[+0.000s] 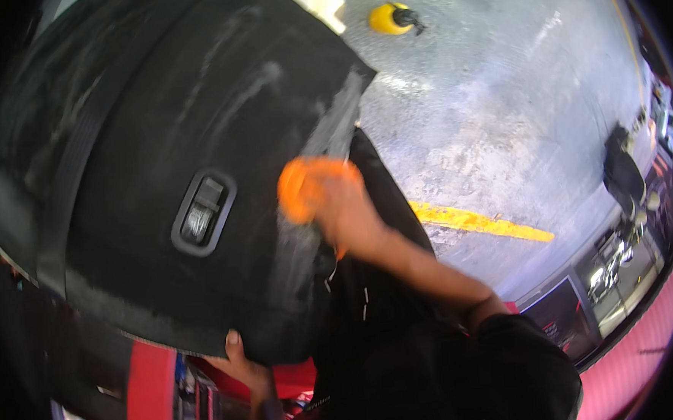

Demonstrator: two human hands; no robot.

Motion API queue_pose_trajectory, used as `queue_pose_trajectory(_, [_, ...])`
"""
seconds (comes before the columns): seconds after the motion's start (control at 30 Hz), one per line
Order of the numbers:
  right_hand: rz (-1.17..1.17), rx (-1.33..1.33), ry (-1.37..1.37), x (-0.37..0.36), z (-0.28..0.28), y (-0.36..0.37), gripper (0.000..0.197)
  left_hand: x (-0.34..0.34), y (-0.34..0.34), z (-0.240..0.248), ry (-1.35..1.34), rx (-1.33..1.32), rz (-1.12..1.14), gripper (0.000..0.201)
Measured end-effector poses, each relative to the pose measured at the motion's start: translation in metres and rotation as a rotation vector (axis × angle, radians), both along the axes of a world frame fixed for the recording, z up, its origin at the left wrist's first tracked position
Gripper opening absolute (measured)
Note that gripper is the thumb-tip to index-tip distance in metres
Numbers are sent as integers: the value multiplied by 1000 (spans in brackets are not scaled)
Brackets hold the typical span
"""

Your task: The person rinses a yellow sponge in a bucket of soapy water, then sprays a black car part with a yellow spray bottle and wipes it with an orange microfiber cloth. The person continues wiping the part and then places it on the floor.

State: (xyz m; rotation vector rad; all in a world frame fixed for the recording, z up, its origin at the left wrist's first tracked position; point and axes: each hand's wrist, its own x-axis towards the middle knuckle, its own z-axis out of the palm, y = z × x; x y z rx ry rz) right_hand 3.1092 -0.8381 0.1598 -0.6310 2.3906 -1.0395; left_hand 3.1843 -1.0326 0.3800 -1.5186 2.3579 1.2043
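A large black panel (135, 152), like the fabric-covered back of a car seat, lies before me with pale dusty streaks on it. My right hand (344, 209), a little blurred, presses an orange cloth (297, 185) against the panel near its right edge. Wide greyish, wet-looking or dusty bands run above and below the cloth. At the panel's near edge my left hand (242, 367) grips it, thumb on top and fingers hidden underneath. A recessed latch handle (203, 211) in a grey frame sits left of the cloth. A dark strap (82, 155) crosses the panel's left part.
On the grey floor (491, 110) stands a yellow spray bottle (391, 19) with a black top. A yellow painted line (482, 221) marks the floor at right. Beneath the panel's near edge is a red surface (150, 395). A dark object (622, 168) stands at far right.
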Motion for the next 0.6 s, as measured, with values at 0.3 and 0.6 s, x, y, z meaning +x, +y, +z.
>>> queue_pose_trajectory(0.3, [-1, -42, 16, 22, 43, -13, 49, 19, -5, -14, 351, 147, 302, 71])
queue_pose_trajectory(0.6, [20, -51, 93, -15, 61, -43, 53, 23, -12, -18, 423, 199, 257, 69])
